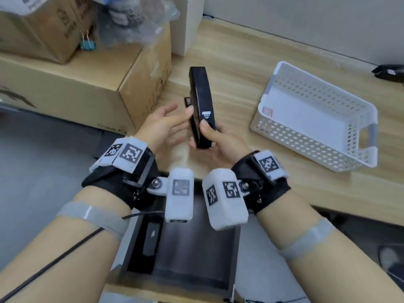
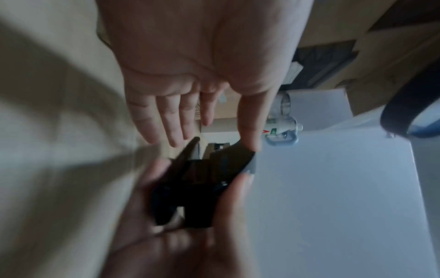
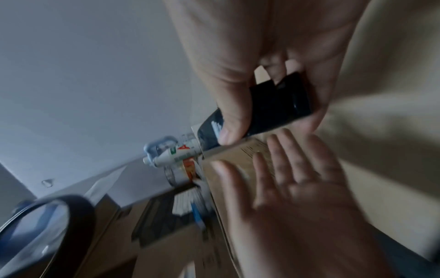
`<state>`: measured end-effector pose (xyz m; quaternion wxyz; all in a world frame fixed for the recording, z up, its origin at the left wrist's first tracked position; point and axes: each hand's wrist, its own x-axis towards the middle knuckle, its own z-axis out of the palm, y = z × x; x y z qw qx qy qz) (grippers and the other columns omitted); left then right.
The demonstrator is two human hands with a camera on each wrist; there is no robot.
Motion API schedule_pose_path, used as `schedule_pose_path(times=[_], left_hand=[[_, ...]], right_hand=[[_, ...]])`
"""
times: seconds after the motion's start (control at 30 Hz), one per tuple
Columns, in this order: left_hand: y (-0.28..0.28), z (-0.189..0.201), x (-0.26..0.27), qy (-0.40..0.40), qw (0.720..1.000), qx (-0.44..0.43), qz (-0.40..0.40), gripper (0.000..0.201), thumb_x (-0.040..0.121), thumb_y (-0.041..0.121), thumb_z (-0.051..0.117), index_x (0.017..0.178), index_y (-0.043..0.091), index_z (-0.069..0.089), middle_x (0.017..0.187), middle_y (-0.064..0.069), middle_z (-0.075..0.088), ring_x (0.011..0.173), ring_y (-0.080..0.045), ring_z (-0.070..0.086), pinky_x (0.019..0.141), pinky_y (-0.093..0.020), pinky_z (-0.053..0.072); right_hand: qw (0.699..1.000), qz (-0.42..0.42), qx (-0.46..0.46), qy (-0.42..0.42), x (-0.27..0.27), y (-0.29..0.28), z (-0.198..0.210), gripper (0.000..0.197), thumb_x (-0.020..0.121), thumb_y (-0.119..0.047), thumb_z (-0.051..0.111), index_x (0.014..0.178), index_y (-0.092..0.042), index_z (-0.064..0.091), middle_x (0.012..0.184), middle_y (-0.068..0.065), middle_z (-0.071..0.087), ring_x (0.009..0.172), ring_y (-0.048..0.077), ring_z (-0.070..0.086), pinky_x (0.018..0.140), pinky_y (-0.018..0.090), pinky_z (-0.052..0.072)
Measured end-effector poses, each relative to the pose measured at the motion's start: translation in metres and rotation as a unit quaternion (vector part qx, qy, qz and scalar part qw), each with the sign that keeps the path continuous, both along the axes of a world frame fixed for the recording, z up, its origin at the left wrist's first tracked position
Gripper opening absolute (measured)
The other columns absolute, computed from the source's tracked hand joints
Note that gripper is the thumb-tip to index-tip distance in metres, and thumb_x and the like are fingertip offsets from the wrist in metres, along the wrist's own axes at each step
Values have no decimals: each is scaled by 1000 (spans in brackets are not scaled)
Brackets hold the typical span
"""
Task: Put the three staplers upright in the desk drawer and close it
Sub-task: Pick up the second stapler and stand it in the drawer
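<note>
My right hand (image 1: 215, 136) grips a black stapler (image 1: 202, 101) by its lower end and holds it on end above the desk's front edge. The thumb presses on its labelled face. My left hand (image 1: 166, 123) is open beside it, palm towards the stapler, and its thumb tip touches the stapler's side. In the left wrist view the fingers (image 2: 171, 116) are straight and the stapler (image 2: 202, 188) is blurred. The right wrist view has the stapler (image 3: 278, 105) in the curled fingers. Below, the dark drawer (image 1: 236, 248) stands open with another black stapler (image 1: 150, 239) along its left wall.
An empty white perforated basket (image 1: 358, 119) sits on the wooden desk (image 1: 240, 62) to the right. A black object (image 1: 389, 73) lies at the far right edge. Cardboard boxes (image 1: 65, 88) are stacked on the left, close to my left hand.
</note>
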<state>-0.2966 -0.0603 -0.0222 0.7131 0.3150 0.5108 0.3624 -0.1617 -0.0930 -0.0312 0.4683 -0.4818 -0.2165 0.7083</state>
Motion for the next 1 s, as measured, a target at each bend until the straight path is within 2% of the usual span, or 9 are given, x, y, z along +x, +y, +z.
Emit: schedule_pose_path(times=[0.1,0.2,0.3,0.43,0.5,0.63,0.8,0.9,1.0], left_hand=[[-27,-1,-15,-53,997,-56,-5,75,76,37,71,141,14,38,104,0,68,70,-5,71,58,-24,56],[-53,-9,-27,-34,997,-65,-39,101,61,40,77,146,13,29,93,3,65,68,-6,70,51,-22,55],[-76,-23,-35,-7,996,-50,-78,100,60,36,75,147,19,29,106,4,65,89,-11,67,55,-21,55],[-100,-37,-40,6,993,-27,-117,49,64,23,69,112,24,59,87,10,70,79,-7,70,62,-19,53],[-108,-43,-42,-2,991,-25,-131,46,66,15,71,108,27,58,81,9,71,71,-3,71,57,-17,53],[-121,-65,-47,0,986,-18,-168,64,60,7,79,118,23,55,91,3,68,77,-6,70,67,-19,56],[-136,-107,-62,44,972,-50,-227,74,57,4,81,123,24,55,117,2,68,104,-9,67,89,-19,49],[-146,-138,-77,191,955,-84,-211,94,68,2,79,147,15,30,151,1,40,139,-14,37,110,-25,31],[-161,-165,-89,317,924,-90,-194,93,77,9,73,150,8,16,151,6,29,140,-11,27,113,-25,20]], right_hand=[[999,47,22,-2,-20,-49,-5,34,78,-12,65,110,-9,53,78,7,58,65,15,59,67,26,57],[996,80,25,-5,-29,-83,-18,78,49,-21,86,119,-14,52,79,4,65,68,14,65,66,27,57],[988,135,0,-69,-29,-104,-29,106,60,-1,77,148,-24,23,99,9,65,92,25,63,92,46,52],[978,187,-38,-81,-34,-116,-31,69,70,-9,66,133,-28,44,108,5,65,101,21,62,85,40,55],[968,218,-65,-108,-36,-117,-34,54,70,-22,68,121,-29,52,112,5,64,100,19,62,78,36,58],[956,233,-116,-139,-34,-123,-57,79,56,-26,78,129,-19,51,118,7,63,111,25,61,95,50,50],[940,262,-152,-160,-41,-135,-99,79,54,-9,73,129,-15,49,104,-1,63,93,14,61,77,33,53],[927,247,-232,-160,-50,-146,-135,85,53,-5,70,133,-12,43,99,8,61,91,24,62,85,45,54],[913,233,-285,-177,-59,-154,-167,87,50,-2,68,132,-11,43,100,14,57,96,32,61,80,47,55]])
